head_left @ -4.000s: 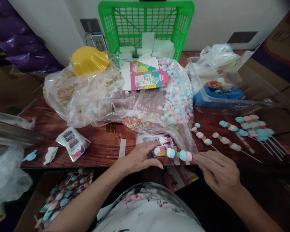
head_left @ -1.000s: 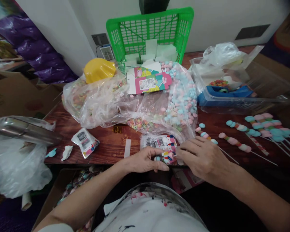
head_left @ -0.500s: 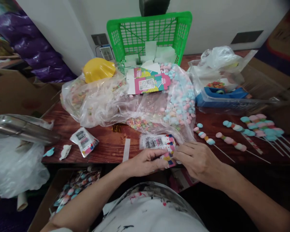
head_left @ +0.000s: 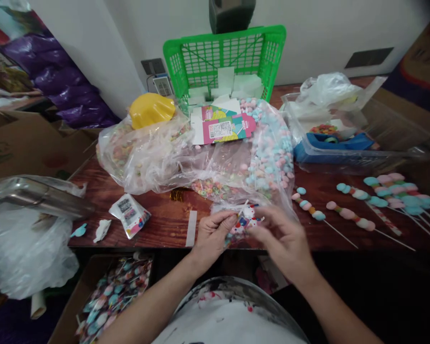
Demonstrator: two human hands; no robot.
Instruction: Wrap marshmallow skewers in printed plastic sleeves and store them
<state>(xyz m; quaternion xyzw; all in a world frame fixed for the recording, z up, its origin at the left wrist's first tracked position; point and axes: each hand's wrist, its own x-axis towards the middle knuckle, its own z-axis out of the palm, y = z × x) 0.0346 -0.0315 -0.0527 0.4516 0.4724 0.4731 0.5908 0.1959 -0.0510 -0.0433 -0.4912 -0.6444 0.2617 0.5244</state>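
Note:
Near the front edge of the table, my left hand (head_left: 213, 235) pinches a small printed plastic bag (head_left: 250, 220) between thumb and fingers. Just right of it is my right hand (head_left: 288, 241), blurred, with its fingers apart. Whether its fingertips touch the bag's edge is hard to tell. More clear packaging lies under and behind the hands, partly hidden. A stack of printed bags (head_left: 131, 215) rests to the left. Marshmallow skewers (head_left: 351, 215) in pink, blue and white lie on the right, with several more bunched (head_left: 403, 191) beside them.
Large clear bags of marshmallows (head_left: 272, 153) and candy rings (head_left: 211, 188) cover the table's middle, under flat printed cartons (head_left: 224, 129). Behind stands a green basket (head_left: 277, 62). A clear tub (head_left: 329, 160) sits right, a steel flask (head_left: 46, 198) left. Below, a box holds wrapped skewers (head_left: 111, 296).
My right hand has come off the printed bag and its fingers have spread. The bag now stands tilted up in my left hand. The view has shifted slightly.

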